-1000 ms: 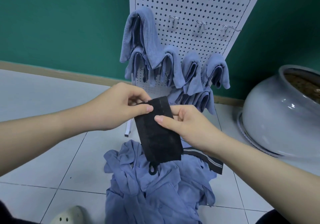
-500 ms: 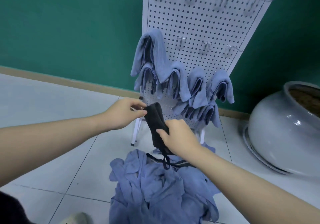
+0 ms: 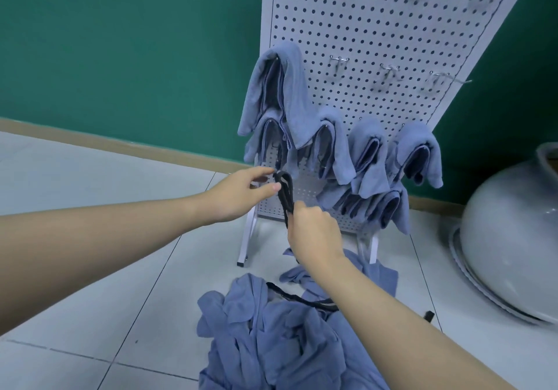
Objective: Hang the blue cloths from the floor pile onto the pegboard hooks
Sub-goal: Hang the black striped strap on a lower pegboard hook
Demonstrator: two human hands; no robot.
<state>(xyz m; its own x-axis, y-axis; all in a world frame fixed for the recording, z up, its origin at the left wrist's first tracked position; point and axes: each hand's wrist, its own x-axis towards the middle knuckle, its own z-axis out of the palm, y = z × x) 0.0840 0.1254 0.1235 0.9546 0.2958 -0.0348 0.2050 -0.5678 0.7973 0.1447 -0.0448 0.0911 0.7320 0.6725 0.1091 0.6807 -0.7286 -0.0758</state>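
Observation:
A folded black cloth (image 3: 286,192) is held up in front of the lower part of the white pegboard (image 3: 374,27). My left hand (image 3: 241,195) pinches its top edge and my right hand (image 3: 314,232) grips its lower part. Several blue cloths (image 3: 335,148) hang from hooks on the board's lower rows. Bare metal hooks (image 3: 388,69) stick out higher up. A pile of blue cloths (image 3: 271,329) lies on the floor below my arms, with a black strap (image 3: 302,297) across it.
A large grey ceramic pot (image 3: 513,238) stands on the floor at the right. The green wall (image 3: 120,42) runs behind the board, and the floor is pale tile (image 3: 90,284). The board rests on white legs (image 3: 246,238).
The black cloth has gone from spread flat to folded narrow, and both hands have carried it forward and up, close to the pegboard's lower left hooks.

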